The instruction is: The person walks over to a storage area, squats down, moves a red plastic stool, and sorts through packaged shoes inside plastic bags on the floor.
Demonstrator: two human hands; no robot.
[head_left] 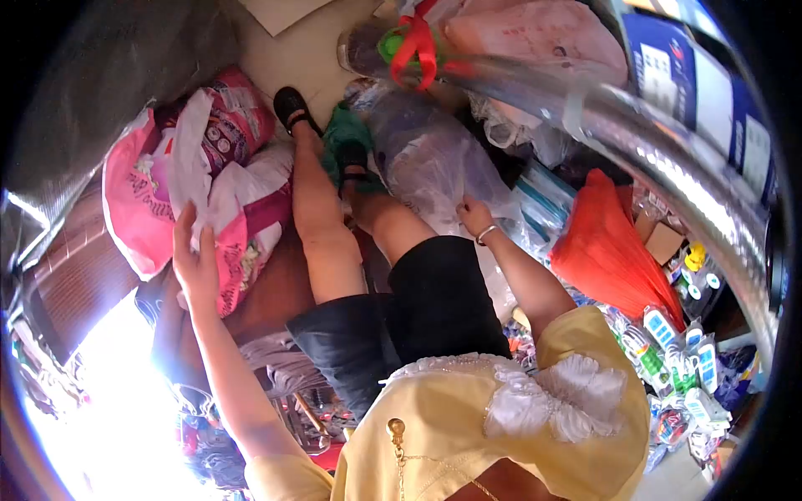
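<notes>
My left hand (196,259) is at the left, fingers stretched out and apart, at the front of a pink and white plastic bag (134,196). Whether the fingertips touch its white plastic cannot be made out. Inside that bag's opening shows a dark pink printed package (238,113). My right hand (474,217), with a bracelet at the wrist, is closed on the edge of a large clear plastic bag (434,163). Purplish-grey contents show through the clear plastic, which lies beside my right leg.
A red plastic bag (610,246) stands to the right, with several packaged goods (668,359) below it. A shiny metal tube (635,142) crosses the upper right, a red ribbon (415,50) tied near its end. Green plastic (344,129) lies by my feet.
</notes>
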